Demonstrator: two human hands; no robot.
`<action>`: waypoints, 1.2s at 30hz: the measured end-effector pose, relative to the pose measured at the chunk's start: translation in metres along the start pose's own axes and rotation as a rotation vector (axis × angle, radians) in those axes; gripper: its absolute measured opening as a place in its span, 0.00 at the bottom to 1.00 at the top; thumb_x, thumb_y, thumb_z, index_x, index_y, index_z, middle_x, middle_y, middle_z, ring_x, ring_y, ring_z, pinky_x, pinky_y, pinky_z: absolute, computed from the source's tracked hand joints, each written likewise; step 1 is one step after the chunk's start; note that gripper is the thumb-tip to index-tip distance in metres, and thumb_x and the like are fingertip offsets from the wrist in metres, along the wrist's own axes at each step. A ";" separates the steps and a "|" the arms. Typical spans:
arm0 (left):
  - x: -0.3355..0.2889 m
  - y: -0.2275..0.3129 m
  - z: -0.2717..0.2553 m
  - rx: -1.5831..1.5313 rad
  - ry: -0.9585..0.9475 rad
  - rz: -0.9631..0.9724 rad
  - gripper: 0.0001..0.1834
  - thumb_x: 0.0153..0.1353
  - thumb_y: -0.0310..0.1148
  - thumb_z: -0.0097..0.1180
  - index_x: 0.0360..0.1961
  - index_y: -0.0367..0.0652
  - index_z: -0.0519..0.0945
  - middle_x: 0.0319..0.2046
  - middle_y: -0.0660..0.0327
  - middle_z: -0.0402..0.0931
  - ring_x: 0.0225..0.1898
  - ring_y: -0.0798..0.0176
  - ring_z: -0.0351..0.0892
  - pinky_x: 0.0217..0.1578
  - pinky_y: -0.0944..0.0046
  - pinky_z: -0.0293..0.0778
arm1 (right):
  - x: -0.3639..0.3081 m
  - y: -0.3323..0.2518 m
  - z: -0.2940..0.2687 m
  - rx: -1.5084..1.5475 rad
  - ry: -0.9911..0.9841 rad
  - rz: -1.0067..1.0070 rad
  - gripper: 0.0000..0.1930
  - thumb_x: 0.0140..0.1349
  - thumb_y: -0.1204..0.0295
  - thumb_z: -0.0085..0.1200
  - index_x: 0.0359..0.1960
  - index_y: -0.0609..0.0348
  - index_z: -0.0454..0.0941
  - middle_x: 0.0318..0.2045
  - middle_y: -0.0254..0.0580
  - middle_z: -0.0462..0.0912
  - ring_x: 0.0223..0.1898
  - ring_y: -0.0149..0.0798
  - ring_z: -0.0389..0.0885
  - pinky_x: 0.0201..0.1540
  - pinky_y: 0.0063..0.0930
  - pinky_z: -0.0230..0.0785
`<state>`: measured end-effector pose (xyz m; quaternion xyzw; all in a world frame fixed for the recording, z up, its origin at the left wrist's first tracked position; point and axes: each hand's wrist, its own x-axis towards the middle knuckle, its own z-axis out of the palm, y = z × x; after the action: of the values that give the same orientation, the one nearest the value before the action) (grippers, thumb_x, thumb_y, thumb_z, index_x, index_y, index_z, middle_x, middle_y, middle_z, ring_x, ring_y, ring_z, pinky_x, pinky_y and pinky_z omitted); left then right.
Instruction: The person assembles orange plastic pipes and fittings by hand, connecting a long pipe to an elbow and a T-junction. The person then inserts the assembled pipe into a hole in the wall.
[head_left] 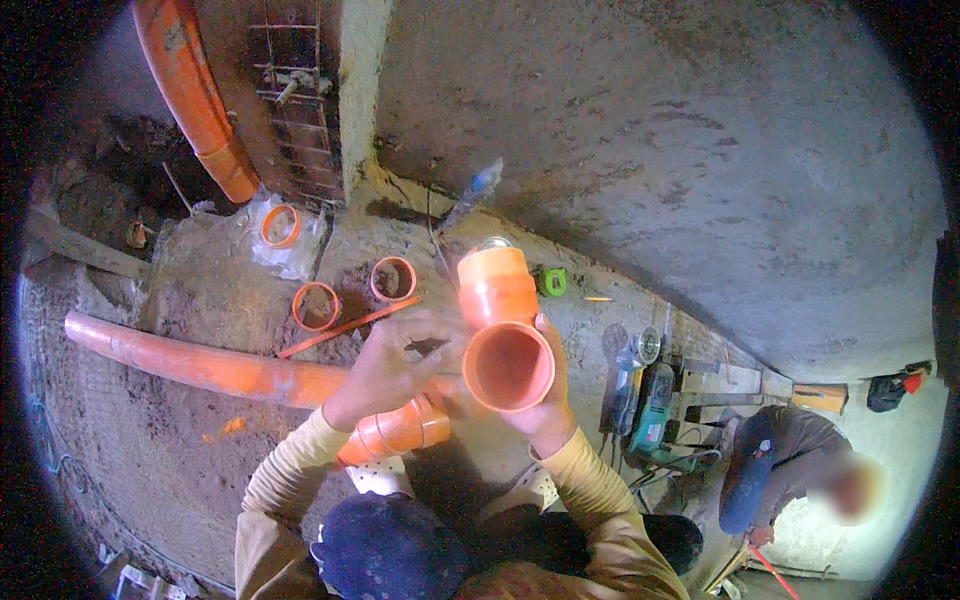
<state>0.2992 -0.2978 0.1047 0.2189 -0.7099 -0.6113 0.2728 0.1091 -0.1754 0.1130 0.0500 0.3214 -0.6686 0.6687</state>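
Observation:
An orange plastic pipe elbow point(497, 285) is held up in front of me, its open socket facing me. My right hand point(553, 395) grips it from the right, thumb along the side and fingers underneath. Just left of the socket is my left hand point(392, 362), its fingers curled and thumb and fingertips brought together in a pinch; whether something small is between them is hidden. Below that hand, another orange pipe fitting point(400, 432) lies by my shoe. A long orange pipe point(200, 355) stretches across the floor behind my left wrist.
Orange pipe rings point(393, 260) and an orange strip point(352, 327) lie ahead. Beyond the elbow are a plastic bottle point(478, 190), green tape measure point(552, 282) and pencil point(598, 299). An angle grinder point(628, 375) and green power tool point(652, 415) sit right, near another person point(780, 460).

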 end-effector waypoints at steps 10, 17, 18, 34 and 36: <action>-0.002 -0.002 0.013 0.274 0.127 0.108 0.15 0.62 0.23 0.62 0.50 0.37 0.82 0.44 0.48 0.82 0.44 0.46 0.84 0.47 0.56 0.80 | -0.002 0.000 0.002 -0.043 0.047 0.005 0.31 0.68 0.45 0.55 0.62 0.56 0.74 0.52 0.46 0.85 0.52 0.45 0.85 0.56 0.46 0.79; 0.012 0.019 0.007 0.342 0.299 0.205 0.14 0.61 0.24 0.62 0.49 0.40 0.82 0.48 0.53 0.83 0.49 0.47 0.84 0.49 0.55 0.80 | -0.007 0.001 0.013 -0.104 0.050 -0.051 0.29 0.71 0.48 0.53 0.64 0.57 0.72 0.55 0.47 0.82 0.54 0.46 0.84 0.58 0.46 0.78; 0.017 0.022 0.005 0.403 0.202 0.382 0.15 0.60 0.24 0.62 0.49 0.41 0.83 0.49 0.53 0.82 0.50 0.47 0.84 0.50 0.54 0.80 | -0.007 0.002 0.014 -0.157 0.066 -0.081 0.29 0.71 0.49 0.53 0.64 0.57 0.72 0.56 0.47 0.82 0.55 0.46 0.83 0.59 0.45 0.77; 0.001 0.000 0.011 0.943 -0.115 0.518 0.15 0.55 0.32 0.66 0.45 0.46 0.85 0.47 0.58 0.82 0.44 0.54 0.86 0.41 0.54 0.84 | -0.002 0.013 -0.002 -0.297 0.126 -0.186 0.27 0.68 0.55 0.62 0.61 0.60 0.75 0.54 0.43 0.84 0.53 0.42 0.85 0.57 0.40 0.78; 0.004 0.000 0.004 0.934 -0.202 0.431 0.14 0.57 0.35 0.67 0.45 0.46 0.85 0.46 0.57 0.83 0.41 0.54 0.86 0.38 0.53 0.83 | -0.001 0.015 -0.003 -0.336 0.136 -0.223 0.28 0.67 0.55 0.62 0.61 0.61 0.74 0.54 0.44 0.83 0.52 0.42 0.85 0.57 0.40 0.78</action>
<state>0.2941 -0.2974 0.1049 0.1061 -0.9585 -0.1777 0.1961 0.1221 -0.1717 0.1055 -0.0532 0.4764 -0.6704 0.5664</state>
